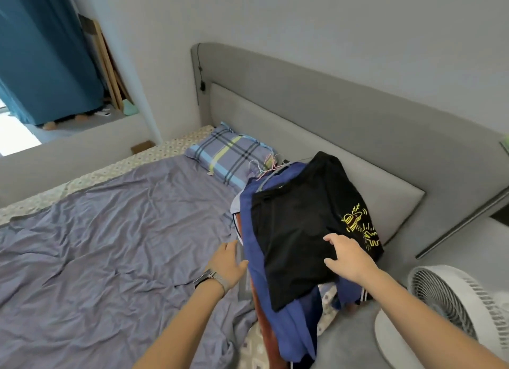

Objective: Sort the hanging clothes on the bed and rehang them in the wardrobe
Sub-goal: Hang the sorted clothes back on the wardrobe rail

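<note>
A grey padded headboard [316, 115] is set against a pale wall [303, 24]; daylight is admitted beside a teal curtain [41, 51].

The black shirt [297, 231] covers most of the pile, so only the edges of the blue garment [292, 330] and a rust one [268, 338] beneath it show; how many pieces lie under them cannot be told. The hangers [265, 163] show only as thin hooks, their bodies buried in cloth. The right hand [349, 255] hides part of the shirt, and its fingertips are lost against the fabric. The left hand [227, 265] has its fingertips against the pile's edge; touching or not is unclear. The fan [451, 310] is cut by the right edge. Small items by the curtain [41, 51] are too blurred to name.
</note>
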A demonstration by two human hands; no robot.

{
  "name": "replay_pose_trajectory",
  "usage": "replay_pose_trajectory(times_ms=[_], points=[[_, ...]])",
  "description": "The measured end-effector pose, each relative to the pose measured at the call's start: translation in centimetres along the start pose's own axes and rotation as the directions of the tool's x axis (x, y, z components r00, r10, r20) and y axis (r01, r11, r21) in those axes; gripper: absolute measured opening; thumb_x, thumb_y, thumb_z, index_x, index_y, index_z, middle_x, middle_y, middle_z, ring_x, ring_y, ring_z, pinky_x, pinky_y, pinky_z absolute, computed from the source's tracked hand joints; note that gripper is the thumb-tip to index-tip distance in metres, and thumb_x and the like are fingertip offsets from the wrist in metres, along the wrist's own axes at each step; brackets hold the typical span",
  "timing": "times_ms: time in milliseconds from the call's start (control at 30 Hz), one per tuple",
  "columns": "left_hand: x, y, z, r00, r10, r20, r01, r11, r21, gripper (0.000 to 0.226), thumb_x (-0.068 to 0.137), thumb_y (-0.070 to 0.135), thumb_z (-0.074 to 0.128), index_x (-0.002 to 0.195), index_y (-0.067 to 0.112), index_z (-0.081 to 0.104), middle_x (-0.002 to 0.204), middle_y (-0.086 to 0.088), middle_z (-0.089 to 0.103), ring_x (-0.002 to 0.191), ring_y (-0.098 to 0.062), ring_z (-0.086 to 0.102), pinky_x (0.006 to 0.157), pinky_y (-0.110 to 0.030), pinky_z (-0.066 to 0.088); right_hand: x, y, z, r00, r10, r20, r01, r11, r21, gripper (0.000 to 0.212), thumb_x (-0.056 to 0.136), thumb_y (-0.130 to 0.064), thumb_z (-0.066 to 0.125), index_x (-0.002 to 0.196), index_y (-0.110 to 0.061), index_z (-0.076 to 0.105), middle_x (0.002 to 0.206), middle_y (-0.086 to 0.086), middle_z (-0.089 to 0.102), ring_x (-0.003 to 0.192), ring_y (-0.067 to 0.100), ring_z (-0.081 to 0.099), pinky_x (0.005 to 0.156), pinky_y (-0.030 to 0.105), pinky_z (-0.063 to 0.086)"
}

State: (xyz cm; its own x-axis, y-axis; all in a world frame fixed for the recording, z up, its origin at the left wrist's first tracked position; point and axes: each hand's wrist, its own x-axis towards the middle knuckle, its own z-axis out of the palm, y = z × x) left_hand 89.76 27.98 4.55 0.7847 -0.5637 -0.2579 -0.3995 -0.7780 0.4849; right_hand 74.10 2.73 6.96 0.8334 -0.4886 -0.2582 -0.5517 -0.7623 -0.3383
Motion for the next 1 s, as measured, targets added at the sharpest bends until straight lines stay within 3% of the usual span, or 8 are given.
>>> replay_pose_trajectory(times_ms=[233,600,700,833,1000], points=[[11.7,4.5,-1.1,0.999,0.035,0.003,-0.035,0.999,-0.022,0.061,0.088,0.034,0.055,0.142,0.014,0.032,0.14,-0.01,0.042,0.127,-0.025,0.042,0.104,-0.033,0.036,10.4,3.3,-5.2,0.999,0.028,-0.038,-0.029,0.999,-0.017,0.049,0.087,-0.026,0.061,0.134,-0.022,0.046,0.132,0.002,0.053,0.121,0.022,0.049,0.099,0.035,0.046],[22.2,8.9,0.6,0.999,-0.052,0.012,0.052,0.998,-0.025,0.052,0.09,0.03,0.054,0.136,0.012,0.038,0.134,-0.009,0.046,0.124,-0.023,0.045,0.102,-0.031,0.036,23.4,6.1,-8.4,0.998,-0.025,0.052,0.028,0.998,-0.053,0.046,0.091,-0.024,0.054,0.136,-0.023,0.043,0.137,0.001,0.049,0.123,0.023,0.045,0.099,0.038,0.045],[24.9,10.8,1.0,0.997,-0.076,0.005,0.076,0.993,-0.085,0.047,0.089,0.026,0.055,0.133,0.013,0.043,0.123,-0.005,0.055,0.115,-0.018,0.053,0.096,-0.027,0.04,28.0,7.0,-9.3,0.994,-0.083,0.068,0.087,0.995,-0.059,0.046,0.091,-0.023,0.054,0.136,-0.022,0.043,0.136,0.001,0.049,0.123,0.022,0.046,0.099,0.036,0.045],[28.4,13.4,1.9,0.981,-0.193,0.017,0.193,0.961,-0.2,0.034,0.089,0.019,0.055,0.123,0.013,0.053,0.093,0.006,0.061,0.09,-0.012,0.059,0.086,-0.023,0.045,33.9,8.7,-10.0,0.982,-0.137,0.131,0.148,0.986,-0.076,0.047,0.091,-0.022,0.053,0.137,-0.02,0.041,0.135,0.002,0.05,0.123,0.023,0.044,0.098,0.037,0.046],[33.2,16.0,3.8,0.957,-0.288,0.028,0.285,0.922,-0.263,0.029,0.089,0.016,0.055,0.118,0.013,0.056,0.092,0.006,0.061,0.082,-0.009,0.058,0.078,-0.016,0.042,41.4,10.9,-9.7,0.963,-0.176,0.206,0.201,0.973,-0.109,0.059,0.089,-0.018,0.055,0.143,-0.015,0.032,0.142,0.005,0.042,0.13,0.025,0.037,0.103,0.038,0.042]])
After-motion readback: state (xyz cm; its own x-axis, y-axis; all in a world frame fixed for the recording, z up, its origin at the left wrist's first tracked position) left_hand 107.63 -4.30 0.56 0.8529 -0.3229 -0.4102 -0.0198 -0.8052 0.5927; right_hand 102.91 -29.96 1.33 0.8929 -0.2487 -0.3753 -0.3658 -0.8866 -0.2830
